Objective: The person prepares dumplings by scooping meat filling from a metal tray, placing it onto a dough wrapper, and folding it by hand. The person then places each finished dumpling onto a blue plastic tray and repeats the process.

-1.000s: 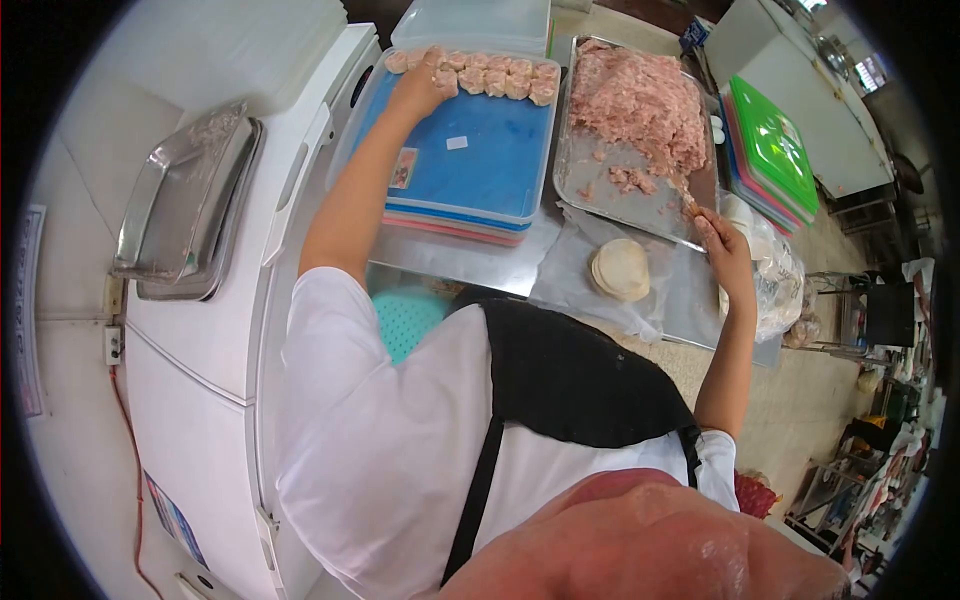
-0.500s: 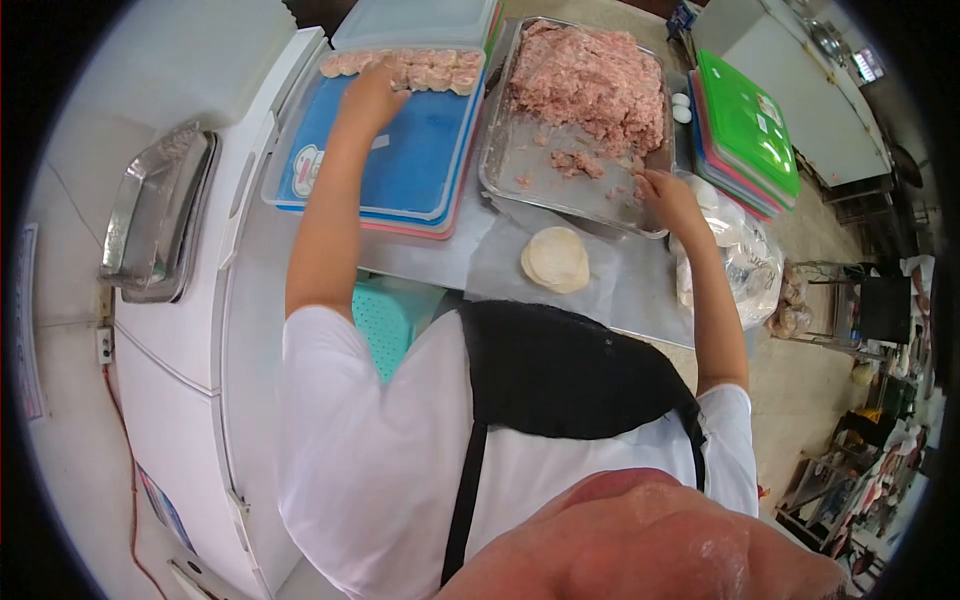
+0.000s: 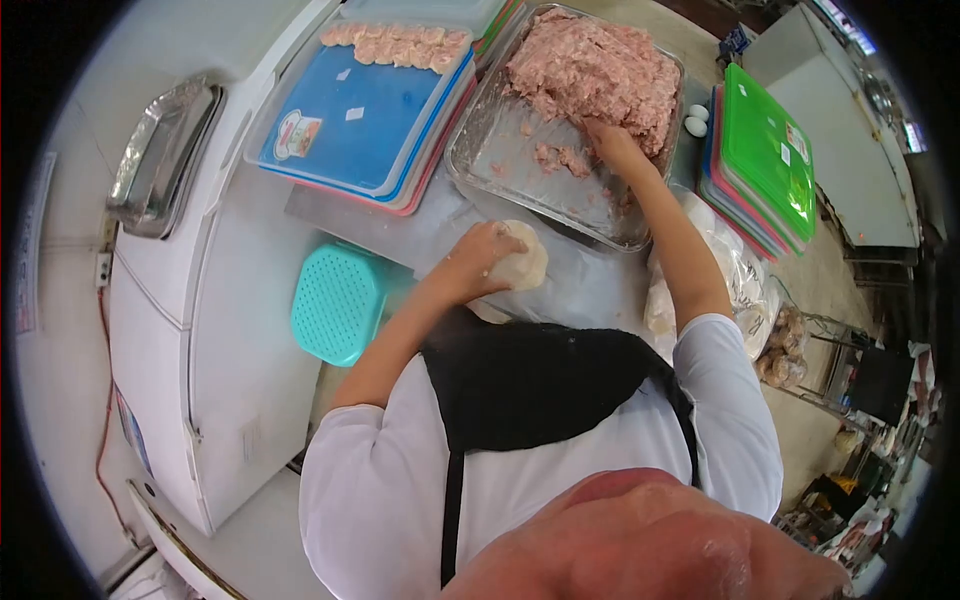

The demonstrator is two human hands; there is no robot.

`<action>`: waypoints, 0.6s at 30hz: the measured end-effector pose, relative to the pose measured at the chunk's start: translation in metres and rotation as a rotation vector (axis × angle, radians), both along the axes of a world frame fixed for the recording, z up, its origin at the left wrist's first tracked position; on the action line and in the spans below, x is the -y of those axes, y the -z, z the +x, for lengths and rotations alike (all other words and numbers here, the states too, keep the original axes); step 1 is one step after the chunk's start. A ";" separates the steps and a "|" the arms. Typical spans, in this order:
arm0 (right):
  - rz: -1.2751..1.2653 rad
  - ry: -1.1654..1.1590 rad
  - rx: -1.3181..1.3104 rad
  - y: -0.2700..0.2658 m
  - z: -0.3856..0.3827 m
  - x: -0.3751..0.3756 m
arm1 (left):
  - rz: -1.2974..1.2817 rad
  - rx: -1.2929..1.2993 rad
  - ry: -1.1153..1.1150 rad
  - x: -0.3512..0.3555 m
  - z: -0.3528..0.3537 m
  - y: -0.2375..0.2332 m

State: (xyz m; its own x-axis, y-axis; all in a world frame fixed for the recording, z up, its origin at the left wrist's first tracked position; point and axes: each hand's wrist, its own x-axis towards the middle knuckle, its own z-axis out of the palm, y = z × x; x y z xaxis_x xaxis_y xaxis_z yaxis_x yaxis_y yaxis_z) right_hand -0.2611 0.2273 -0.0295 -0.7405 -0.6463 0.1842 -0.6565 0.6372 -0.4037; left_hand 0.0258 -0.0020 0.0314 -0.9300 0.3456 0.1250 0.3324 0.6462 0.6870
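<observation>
My left hand [image 3: 478,262] is at the stack of round dough wrappers [image 3: 530,268], its fingers curled over the near-left edge of the top one. My right hand [image 3: 610,146] is at the lower edge of a big mound of ground meat [image 3: 598,75]. Its fingers are closed together against the meat, and whatever they hold is hidden. The meat lies in a metal tray [image 3: 502,192], with smaller scraps on the bare part. Rows of filled dumplings [image 3: 410,45] sit along the far edge of a blue-lidded container [image 3: 350,140] at the left.
Green and other coloured lids [image 3: 768,150] are stacked at the right, beside two white eggs [image 3: 696,122]. A plastic bag of white rounds [image 3: 690,290] lies at the near right. A turquoise perforated stool [image 3: 340,305] stands below the table at the left.
My left hand has left the dumpling rows and come down to the wrappers. My right hand has moved from the tray's near-right corner up to the meat mound.
</observation>
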 end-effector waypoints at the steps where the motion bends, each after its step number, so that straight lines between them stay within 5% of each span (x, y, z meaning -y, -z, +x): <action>1: 0.032 -0.032 0.031 -0.001 0.005 -0.005 | 0.020 -0.010 -0.004 0.000 0.000 0.004; 8: 0.099 -0.391 0.226 -0.037 0.093 0.015 | 0.269 0.170 -0.070 0.008 -0.007 0.008; 12: 0.022 -0.365 0.382 -0.035 0.105 0.020 | 0.324 0.148 -0.109 0.015 -0.012 0.009; 15: -0.141 -0.213 0.850 -0.044 0.105 0.004 | 0.471 0.362 -0.289 0.022 -0.024 0.004; 18: -0.276 -0.018 0.895 -0.088 0.123 -0.006 | 0.614 0.278 -0.319 0.027 -0.042 -0.003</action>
State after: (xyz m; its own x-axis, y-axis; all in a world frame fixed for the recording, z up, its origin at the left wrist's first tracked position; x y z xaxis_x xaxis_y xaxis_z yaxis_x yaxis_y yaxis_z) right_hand -0.1382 0.2337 0.0582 -0.6713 -0.6773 -0.3009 -0.0376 0.4366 -0.8989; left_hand -0.0165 -0.0290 0.0343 -0.9989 -0.0027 -0.0458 -0.0456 0.1555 0.9868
